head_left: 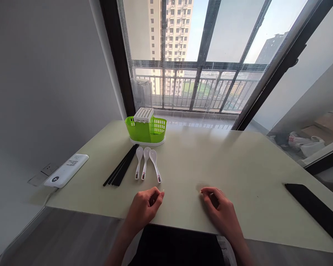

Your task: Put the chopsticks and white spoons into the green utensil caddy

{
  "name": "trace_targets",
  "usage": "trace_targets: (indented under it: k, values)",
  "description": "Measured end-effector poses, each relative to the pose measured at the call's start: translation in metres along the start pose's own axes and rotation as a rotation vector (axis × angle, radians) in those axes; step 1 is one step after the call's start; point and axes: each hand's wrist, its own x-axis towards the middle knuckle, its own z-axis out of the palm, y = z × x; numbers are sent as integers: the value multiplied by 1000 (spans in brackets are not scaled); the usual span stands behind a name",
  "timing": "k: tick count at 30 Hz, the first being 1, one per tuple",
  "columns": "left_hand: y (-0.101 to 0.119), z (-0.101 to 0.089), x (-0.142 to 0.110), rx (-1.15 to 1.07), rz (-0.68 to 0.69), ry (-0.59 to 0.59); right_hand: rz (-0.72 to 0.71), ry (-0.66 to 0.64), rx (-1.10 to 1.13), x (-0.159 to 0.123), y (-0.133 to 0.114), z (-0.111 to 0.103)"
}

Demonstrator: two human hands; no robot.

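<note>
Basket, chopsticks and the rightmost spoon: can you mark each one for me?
Basket [141,132]: head view, on its green front wall.
Chopsticks [125,167]: head view, midway along the bundle.
Rightmost spoon [155,164]: head view, neck below the bowl.

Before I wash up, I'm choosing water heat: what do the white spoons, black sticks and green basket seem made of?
White spoons: glossy plastic or ceramic; their smooth shine leaves it open.
Black sticks: fairly matte, perhaps plastic; no grain shows.
Green basket: likely plastic, slightly glossy, from its even colour and regular slots.
</note>
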Motion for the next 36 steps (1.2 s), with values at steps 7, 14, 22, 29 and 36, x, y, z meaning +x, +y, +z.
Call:
trace_targets:
  k: [7,14,22,29,36]
  values:
    - [3,0,0,10,1,6,12,-12,8,0,0,0]
    - [3,-2,0,1,1,-3,-39,18,-4,1,-1,-1]
    - [5,-2,-1,-7,2,3,-49,24,-15,1,2,1]
    - [4,-1,-1,3,19,10,-43,19,-3,1,2,0]
    - [4,-1,0,-10,8,8,-26,4,2,1,3,1]
